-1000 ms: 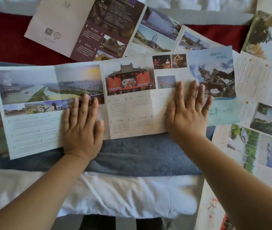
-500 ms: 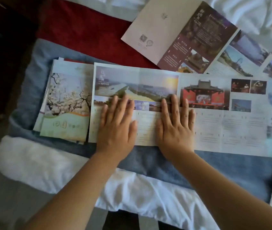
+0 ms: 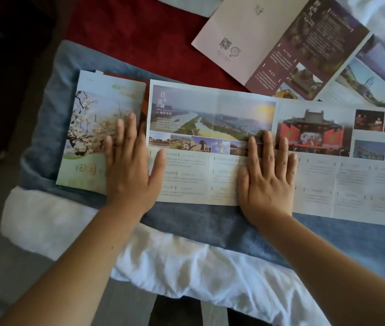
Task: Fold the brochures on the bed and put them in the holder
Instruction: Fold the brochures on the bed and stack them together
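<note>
The long unfolded paper brochure with river photographs and a red stage building (image 3: 210,118) lies printed side up on the bed. It runs from the middle of the view out past 3 o'clock. The right hand (image 3: 266,177) rests palm-down near the crease between the river panels and the stage panel, its fingers (image 3: 267,147) straight and released, grasping nothing. The left hand (image 3: 130,170), at 9 o'clock from it, is equally flat and released. Its thumb lies on the brochure's left edge and its fingers rest on the stack of folded brochures with a pale blossom cover (image 3: 90,128), just beside that edge.

The step looks like flattening the sheet before a first fold. It would go best with the right palm anchoring the crease while the left panel swings over, bottom edges matched before pressing. The soft bedding gives little backing, so the fold needs a firm stroke, and the lifted panel must not drag the stack.

Beneath lies a blue-grey blanket (image 3: 210,224), with a white sheet (image 3: 186,267) at 6 o'clock and a dark red cover (image 3: 128,38) at 11 o'clock. A cream-and-maroon open brochure (image 3: 269,43) waits at 1 o'clock. No holder is in view.
</note>
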`<action>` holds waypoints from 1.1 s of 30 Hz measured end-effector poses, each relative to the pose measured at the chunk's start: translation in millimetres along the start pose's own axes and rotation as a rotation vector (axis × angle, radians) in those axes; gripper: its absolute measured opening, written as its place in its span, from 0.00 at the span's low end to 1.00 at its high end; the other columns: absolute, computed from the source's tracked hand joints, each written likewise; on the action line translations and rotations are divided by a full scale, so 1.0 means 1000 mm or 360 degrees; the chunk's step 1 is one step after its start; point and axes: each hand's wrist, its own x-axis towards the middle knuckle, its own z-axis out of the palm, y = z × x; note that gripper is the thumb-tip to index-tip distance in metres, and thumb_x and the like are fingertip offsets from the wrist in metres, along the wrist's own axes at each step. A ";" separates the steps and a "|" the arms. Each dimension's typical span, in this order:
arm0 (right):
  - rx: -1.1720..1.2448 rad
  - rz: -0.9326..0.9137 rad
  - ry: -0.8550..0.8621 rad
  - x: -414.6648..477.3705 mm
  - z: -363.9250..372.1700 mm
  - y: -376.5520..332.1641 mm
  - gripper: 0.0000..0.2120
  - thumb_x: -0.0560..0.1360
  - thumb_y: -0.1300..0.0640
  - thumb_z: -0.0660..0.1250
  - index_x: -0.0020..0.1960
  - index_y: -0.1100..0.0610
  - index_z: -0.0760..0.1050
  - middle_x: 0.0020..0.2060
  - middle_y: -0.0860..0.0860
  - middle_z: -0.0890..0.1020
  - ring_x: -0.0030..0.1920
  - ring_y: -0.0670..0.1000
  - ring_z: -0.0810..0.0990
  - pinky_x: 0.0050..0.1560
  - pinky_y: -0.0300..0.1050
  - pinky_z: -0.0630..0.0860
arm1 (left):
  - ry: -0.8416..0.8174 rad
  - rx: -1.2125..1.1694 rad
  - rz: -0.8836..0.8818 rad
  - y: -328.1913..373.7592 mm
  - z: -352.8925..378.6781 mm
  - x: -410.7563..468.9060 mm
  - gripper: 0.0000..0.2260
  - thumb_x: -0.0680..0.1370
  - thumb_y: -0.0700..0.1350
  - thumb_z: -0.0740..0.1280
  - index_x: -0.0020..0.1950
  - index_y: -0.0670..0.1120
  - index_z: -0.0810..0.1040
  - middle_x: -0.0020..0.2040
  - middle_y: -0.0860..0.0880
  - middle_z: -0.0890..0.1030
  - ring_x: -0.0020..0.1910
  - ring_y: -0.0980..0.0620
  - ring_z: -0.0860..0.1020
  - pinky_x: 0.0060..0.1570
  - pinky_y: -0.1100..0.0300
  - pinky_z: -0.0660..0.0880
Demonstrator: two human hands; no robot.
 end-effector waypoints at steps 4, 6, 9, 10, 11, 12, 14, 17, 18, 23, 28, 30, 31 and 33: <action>-0.0004 0.0004 0.0023 0.001 0.002 0.001 0.30 0.85 0.42 0.41 0.84 0.49 0.42 0.83 0.50 0.40 0.82 0.58 0.37 0.79 0.59 0.39 | 0.0014 -0.0466 -0.0099 0.029 -0.005 -0.003 0.27 0.84 0.53 0.54 0.83 0.45 0.57 0.84 0.46 0.55 0.83 0.46 0.47 0.80 0.41 0.47; -0.0017 0.0005 0.0032 0.001 0.003 0.001 0.30 0.85 0.42 0.41 0.84 0.49 0.42 0.83 0.50 0.40 0.82 0.58 0.38 0.79 0.59 0.39 | -0.0063 -0.0712 -0.0064 0.037 -0.009 -0.008 0.29 0.84 0.52 0.56 0.83 0.47 0.55 0.82 0.47 0.60 0.82 0.46 0.55 0.78 0.41 0.56; -0.0016 0.0002 0.0035 0.001 0.002 0.001 0.30 0.85 0.42 0.42 0.84 0.49 0.42 0.83 0.50 0.41 0.82 0.58 0.38 0.80 0.58 0.38 | -0.0307 -0.1113 -0.0055 0.052 -0.013 -0.016 0.31 0.83 0.53 0.58 0.84 0.53 0.51 0.82 0.53 0.61 0.82 0.49 0.57 0.78 0.41 0.58; -0.0004 0.0000 0.0029 0.001 0.000 0.001 0.30 0.85 0.43 0.43 0.84 0.49 0.42 0.83 0.50 0.41 0.82 0.57 0.38 0.80 0.58 0.38 | -0.0360 -0.1186 0.0000 0.059 -0.013 -0.019 0.31 0.83 0.53 0.58 0.84 0.56 0.49 0.82 0.56 0.58 0.82 0.50 0.54 0.79 0.40 0.56; 0.0008 -0.0003 0.0018 0.001 -0.001 0.000 0.30 0.85 0.43 0.44 0.84 0.49 0.42 0.83 0.50 0.41 0.82 0.57 0.38 0.80 0.57 0.38 | -0.0383 -0.1214 0.0059 0.067 -0.014 -0.022 0.31 0.83 0.52 0.58 0.83 0.59 0.47 0.83 0.58 0.56 0.83 0.51 0.52 0.79 0.39 0.54; 0.0023 -0.0006 0.0003 0.000 -0.004 0.000 0.31 0.84 0.43 0.45 0.84 0.49 0.42 0.83 0.50 0.41 0.82 0.57 0.37 0.80 0.57 0.38 | -0.0392 -0.1213 0.0106 0.074 -0.013 -0.024 0.31 0.83 0.52 0.58 0.83 0.60 0.47 0.83 0.59 0.54 0.83 0.53 0.50 0.79 0.38 0.52; 0.0061 -0.0020 -0.0039 -0.001 -0.010 0.003 0.31 0.84 0.43 0.47 0.84 0.49 0.43 0.83 0.50 0.41 0.82 0.56 0.36 0.81 0.57 0.38 | -0.0411 -0.1200 0.0150 0.090 -0.010 -0.027 0.31 0.83 0.53 0.58 0.82 0.61 0.46 0.84 0.57 0.49 0.82 0.58 0.47 0.80 0.39 0.50; 0.0237 -0.0083 -0.0126 0.000 -0.024 0.014 0.32 0.85 0.46 0.52 0.84 0.53 0.44 0.83 0.52 0.40 0.82 0.53 0.35 0.82 0.53 0.38 | -0.0450 -0.1101 0.0133 0.114 -0.004 -0.028 0.33 0.80 0.60 0.59 0.80 0.64 0.46 0.84 0.56 0.41 0.82 0.60 0.42 0.81 0.42 0.49; 0.0313 -0.0114 -0.0141 -0.001 -0.029 0.020 0.32 0.85 0.48 0.54 0.84 0.55 0.45 0.83 0.53 0.40 0.82 0.52 0.35 0.82 0.52 0.39 | -0.0450 -0.1021 0.0133 0.122 -0.002 -0.028 0.35 0.79 0.61 0.60 0.81 0.64 0.46 0.84 0.55 0.40 0.82 0.58 0.42 0.81 0.43 0.49; 0.0254 -0.0016 -0.0059 -0.011 -0.049 0.071 0.32 0.84 0.49 0.54 0.84 0.55 0.49 0.83 0.55 0.45 0.82 0.56 0.36 0.80 0.51 0.34 | -0.0432 -0.0628 0.0091 0.163 0.019 -0.025 0.39 0.74 0.77 0.53 0.81 0.66 0.44 0.83 0.56 0.39 0.82 0.52 0.37 0.79 0.51 0.40; 0.0163 0.0237 -0.0053 -0.023 -0.047 0.143 0.33 0.83 0.41 0.48 0.84 0.49 0.44 0.83 0.52 0.44 0.82 0.55 0.38 0.81 0.54 0.37 | -0.0393 0.0178 0.0171 0.180 0.067 -0.027 0.36 0.79 0.72 0.42 0.83 0.58 0.41 0.83 0.44 0.34 0.81 0.39 0.34 0.79 0.39 0.39; 0.0157 0.0149 -0.0045 -0.034 -0.040 0.160 0.32 0.84 0.41 0.46 0.84 0.50 0.43 0.83 0.52 0.44 0.83 0.53 0.39 0.82 0.53 0.41 | -0.0242 0.0344 0.0174 0.183 0.082 -0.032 0.34 0.81 0.69 0.42 0.84 0.56 0.41 0.83 0.41 0.39 0.81 0.35 0.39 0.79 0.36 0.44; 0.0145 0.0106 -0.0034 -0.038 -0.036 0.163 0.32 0.85 0.41 0.46 0.84 0.50 0.43 0.83 0.52 0.43 0.83 0.52 0.39 0.82 0.52 0.41 | -0.0178 0.0364 0.0164 0.182 0.087 -0.033 0.34 0.81 0.69 0.42 0.84 0.56 0.42 0.84 0.40 0.41 0.82 0.34 0.41 0.78 0.36 0.45; 0.0140 0.0089 -0.0002 -0.039 -0.029 0.167 0.31 0.85 0.42 0.46 0.84 0.50 0.42 0.83 0.51 0.43 0.83 0.51 0.39 0.82 0.50 0.40 | -0.0097 0.0384 0.0182 0.183 0.095 -0.032 0.34 0.81 0.69 0.44 0.84 0.56 0.44 0.84 0.40 0.44 0.82 0.34 0.44 0.78 0.35 0.47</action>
